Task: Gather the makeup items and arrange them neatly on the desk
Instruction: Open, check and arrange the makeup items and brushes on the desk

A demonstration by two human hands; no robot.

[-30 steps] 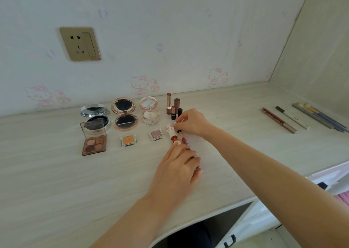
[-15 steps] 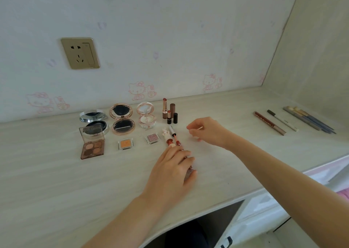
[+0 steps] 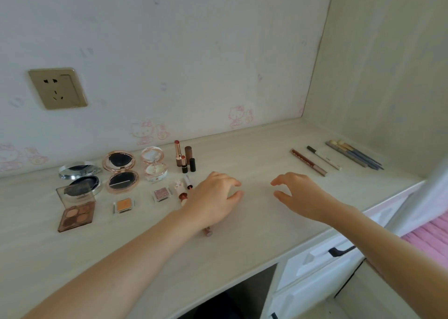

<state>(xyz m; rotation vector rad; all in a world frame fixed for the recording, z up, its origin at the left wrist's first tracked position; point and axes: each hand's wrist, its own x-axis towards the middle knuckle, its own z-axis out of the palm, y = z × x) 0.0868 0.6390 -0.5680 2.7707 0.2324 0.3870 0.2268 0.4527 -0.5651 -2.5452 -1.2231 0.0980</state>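
Makeup lies in rows on the pale desk [image 3: 242,241]: open compacts [image 3: 121,172], an eyeshadow palette [image 3: 76,215], two small square pans [image 3: 124,205], upright lipsticks [image 3: 184,158] and lip gloss tubes [image 3: 186,185]. My left hand [image 3: 213,199] hovers with relaxed fingers over the gloss tubes, hiding most of one whose end [image 3: 207,231] shows below my wrist. My right hand [image 3: 298,195] floats above bare desk to the right, fingers loosely spread, holding nothing. Pencils [image 3: 308,161] and brushes [image 3: 352,154] lie far right.
A wall socket [image 3: 57,88] sits on the back wall at left. A side wall closes the desk on the right. White drawers with a black handle [image 3: 339,250] stand below the desk's front edge, with pink fabric [image 3: 431,241] beside them.
My right hand has left the gloss tubes and moved right, away from them. My left hand lifted and shifted right, its fingers now spread. The camera view tilted upward.
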